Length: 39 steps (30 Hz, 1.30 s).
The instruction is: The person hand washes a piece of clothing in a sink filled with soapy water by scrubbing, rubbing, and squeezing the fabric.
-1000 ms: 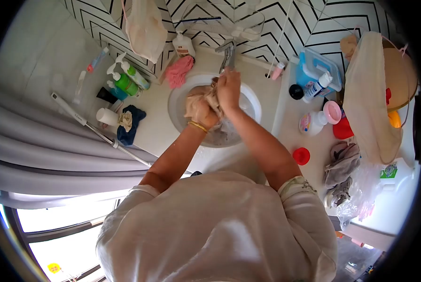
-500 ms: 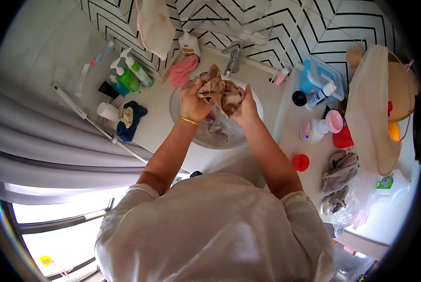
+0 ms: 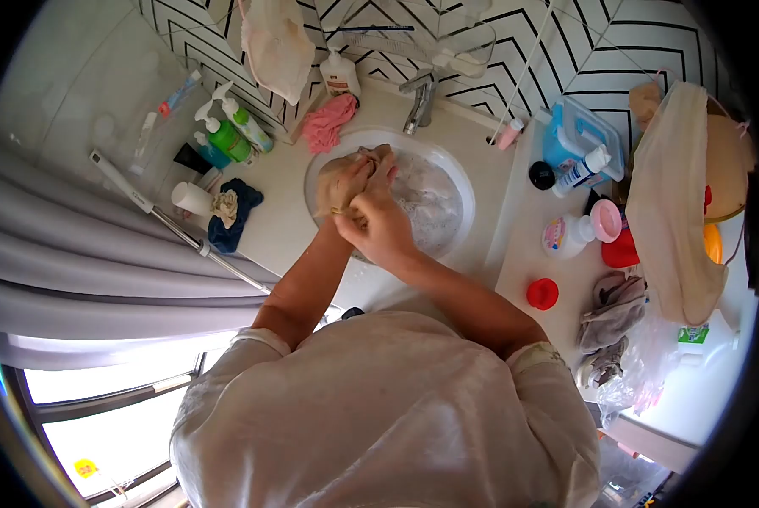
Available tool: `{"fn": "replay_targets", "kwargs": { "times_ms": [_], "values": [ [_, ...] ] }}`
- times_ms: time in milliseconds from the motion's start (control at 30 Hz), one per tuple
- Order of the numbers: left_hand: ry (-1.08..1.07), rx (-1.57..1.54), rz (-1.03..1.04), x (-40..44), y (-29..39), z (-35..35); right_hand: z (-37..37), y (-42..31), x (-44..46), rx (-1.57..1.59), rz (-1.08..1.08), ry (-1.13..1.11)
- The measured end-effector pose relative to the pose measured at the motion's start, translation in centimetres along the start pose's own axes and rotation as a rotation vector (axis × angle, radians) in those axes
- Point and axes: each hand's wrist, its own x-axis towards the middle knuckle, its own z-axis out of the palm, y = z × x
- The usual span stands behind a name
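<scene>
A wet tan cloth (image 3: 332, 176) is bunched over the left side of a round white sink (image 3: 467, 196). My left hand (image 3: 351, 180) is closed on it, with the thin fabric lying partly over the hand and hiding some fingers. My right hand (image 3: 379, 227) crosses to the left, its fingers curled shut at the cloth's near edge, beside the yellow bracelet on my left wrist. Foamy, cloudy water (image 3: 426, 190) shows in the sink, right of the hands.
The faucet (image 3: 419, 102) rises behind the sink, with a pink cloth (image 3: 329, 124) to its left. Pump bottles (image 3: 227, 140) stand at left, near a dark blue cloth (image 3: 235, 218). A red cap (image 3: 542, 294), a white bottle (image 3: 568, 236) and a blue basket (image 3: 578, 140) occupy the right counter.
Both hands have moved left and down with the tan cloth. My right hand has crossed over to my left wrist. More foamy water is uncovered.
</scene>
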Motion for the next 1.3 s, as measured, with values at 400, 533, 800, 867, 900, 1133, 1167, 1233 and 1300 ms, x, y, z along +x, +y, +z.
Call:
{"fn": "replay_targets", "kwargs": {
  "times_ms": [400,533,800,867,900,1133,1167,1233,1300],
  "values": [
    [-0.120,-0.836,-0.578,-0.6,0.2,-0.2,1.1,0.3,1.1,-0.152,-0.088,0.289],
    [-0.248,-0.964,-0.548,-1.2,0.0,3.6,-0.4,8.1,3.9,0.008,0.534,0.214],
    [-0.260,-0.704,-0.350,-2.2,-0.5,0.6,9.6,8.6,-0.8,-0.401,0.195,0.570],
    [-0.622,-1.088,-0.412,-1.5,-4.8,-1.6,4.6,6.0,0.5,-0.335,0.293,0.366],
    [-0.385,-0.948,-0.565,-1.8,-3.3,-0.1,1.2,4.9,1.2,-0.233,0.368,0.197],
    [-0.037,-0.576,-0.741,0.5,1.8,3.2,1.2,4.5,2.2,-0.063,0.258,0.464],
    [-0.079,-0.608,-0.719,0.5,1.2,2.5,2.2,2.5,2.9,-0.210,0.348,0.650],
    [-0.132,-0.622,-0.710,0.5,-0.3,2.0,3.7,2.9,3.6,-0.375,0.409,0.801],
    [-0.137,-0.581,-0.729,-0.2,-1.7,1.8,4.6,7.9,2.7,-0.398,0.348,0.728]
  ]
}}
